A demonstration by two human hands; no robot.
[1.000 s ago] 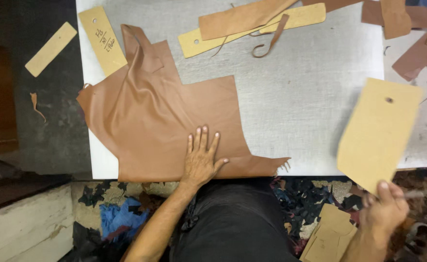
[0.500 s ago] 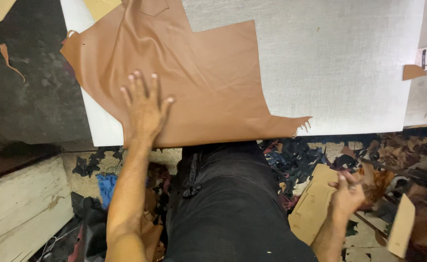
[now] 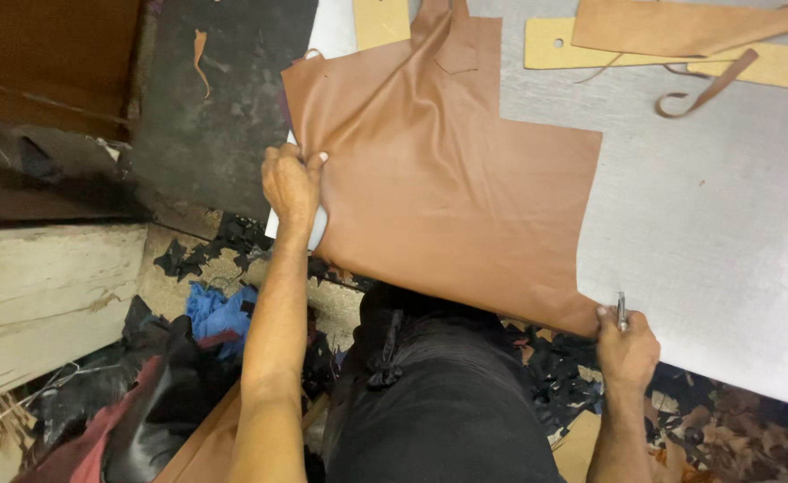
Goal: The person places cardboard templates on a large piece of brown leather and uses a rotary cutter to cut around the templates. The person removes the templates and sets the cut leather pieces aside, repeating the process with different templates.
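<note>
Our left hand (image 3: 292,183) pinches the brown leather piece's (image 3: 447,179) left edge at mid-frame; our right hand (image 3: 626,344) grips its lower right corner with a thin metal tool (image 3: 620,309). On the grey surface (image 3: 707,215), we'd best pull both edges evenly to keep it flat.

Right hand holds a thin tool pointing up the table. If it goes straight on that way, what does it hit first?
Judging from one view: the right hand sits at the brown leather sheet's near corner, its thin metal tool pointing away across the grey cutting board. Bare board comes first, probably; the leather edge lies just left.
</note>
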